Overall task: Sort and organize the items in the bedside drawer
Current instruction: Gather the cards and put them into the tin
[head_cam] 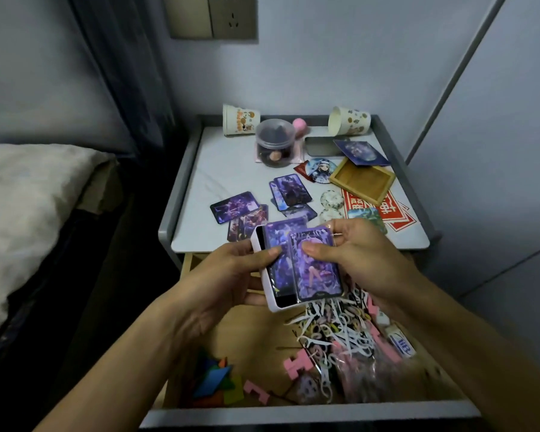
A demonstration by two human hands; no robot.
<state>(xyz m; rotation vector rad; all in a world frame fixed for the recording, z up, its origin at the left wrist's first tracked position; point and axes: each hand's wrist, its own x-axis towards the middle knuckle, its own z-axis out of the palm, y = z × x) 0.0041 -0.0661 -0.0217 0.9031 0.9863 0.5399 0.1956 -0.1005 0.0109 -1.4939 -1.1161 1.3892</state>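
My left hand (pixel 231 275) grips a white card box (pixel 276 302) with purple cards inside, held above the open drawer (pixel 256 338). My right hand (pixel 359 257) pinches a purple picture card (pixel 317 269) by its top edge, and the card lies over the box. More purple cards (pixel 236 207) (pixel 290 190) lie loose on the white nightstand top (pixel 219 169). Inside the drawer sit a heap of white floss picks and hair ties (pixel 340 328), pink puzzle pieces (pixel 296 364) and coloured tangram pieces (pixel 215 381).
On the nightstand stand a clear jar (pixel 275 141), two paper cups (pixel 239 120) (pixel 349 120), a metal tin (pixel 321 146), a wooden tray (pixel 362 179), a round badge (pixel 320 169) and red stickers (pixel 387 210). A bed with a pillow (pixel 28 207) lies left.
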